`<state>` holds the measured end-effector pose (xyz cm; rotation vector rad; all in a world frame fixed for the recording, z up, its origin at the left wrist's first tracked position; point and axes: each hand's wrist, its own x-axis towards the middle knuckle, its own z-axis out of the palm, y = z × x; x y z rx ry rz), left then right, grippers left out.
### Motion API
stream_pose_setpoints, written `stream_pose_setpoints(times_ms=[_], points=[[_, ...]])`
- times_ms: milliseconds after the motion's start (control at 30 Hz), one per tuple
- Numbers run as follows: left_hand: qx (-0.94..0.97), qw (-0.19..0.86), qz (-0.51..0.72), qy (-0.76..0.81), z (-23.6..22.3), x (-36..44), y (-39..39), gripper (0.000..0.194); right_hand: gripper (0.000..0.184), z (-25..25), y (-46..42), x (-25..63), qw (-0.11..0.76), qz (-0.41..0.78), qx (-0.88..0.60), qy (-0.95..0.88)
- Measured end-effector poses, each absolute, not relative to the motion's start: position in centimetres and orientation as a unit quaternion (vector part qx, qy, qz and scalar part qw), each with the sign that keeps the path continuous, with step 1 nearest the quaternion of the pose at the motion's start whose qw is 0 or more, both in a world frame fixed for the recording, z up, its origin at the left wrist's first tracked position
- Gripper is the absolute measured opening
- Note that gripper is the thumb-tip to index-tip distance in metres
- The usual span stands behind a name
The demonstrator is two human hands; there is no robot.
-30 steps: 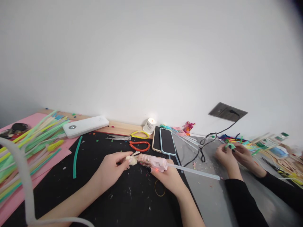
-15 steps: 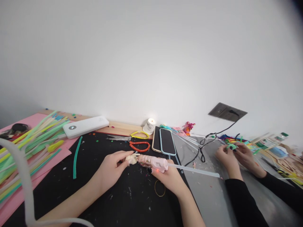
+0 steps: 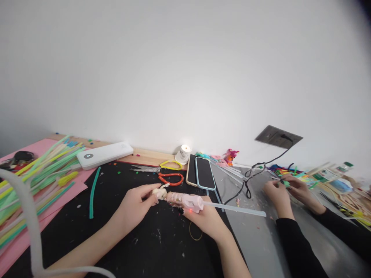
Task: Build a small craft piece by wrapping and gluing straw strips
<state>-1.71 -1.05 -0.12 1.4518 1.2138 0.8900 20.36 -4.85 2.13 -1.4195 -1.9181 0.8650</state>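
Note:
Between the thumb and fingers of my left hand (image 3: 137, 204) is a small cream-coloured fuzzy piece (image 3: 159, 193), its exact kind unclear. My right hand (image 3: 204, 220) is wrapped round a pink hot glue gun (image 3: 187, 201), whose small red light glows. A long translucent glue stick (image 3: 236, 208) sticks out of its back end toward the right. The gun's nozzle end points left and is at the cream piece; whether they touch I cannot tell. Under my right hand a thin rubber band (image 3: 195, 231) lies on the black mat (image 3: 139, 251).
Behind my hands are scissors (image 3: 171, 178), two phones (image 3: 205, 173) and a lit white candle (image 3: 183, 154). A white oblong device (image 3: 106, 154) and a green pipe cleaner (image 3: 94, 193) lie left, beside piled pipe cleaners (image 3: 37, 193). At right, a co-worker's hands (image 3: 278, 197) hold something green; a black cable (image 3: 246, 185) runs nearby.
The glue gun and my right hand have shifted slightly left. The cream piece has turned a little in my left fingers. The co-worker's hands have moved slightly.

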Motion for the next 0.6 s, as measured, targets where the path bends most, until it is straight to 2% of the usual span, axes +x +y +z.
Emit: stream_pose_setpoints(times_ms=[100,267,600], points=[[0.554,0.542,0.373,0.510,0.01,-1.54,-1.02,0.050,0.012,2.29,-4.94,20.05,0.292,0.328,-0.539,-0.719],[0.535,0.549,0.377,0.520,0.54,-1.51,-1.06,0.047,0.023,2.31,-5.05,19.67,0.281,0.326,-0.541,-0.723],[0.522,0.550,0.373,0.535,0.36,-1.61,-0.91,0.046,0.026,2.63,-5.02,19.55,0.281,0.303,-0.550,-0.725]])
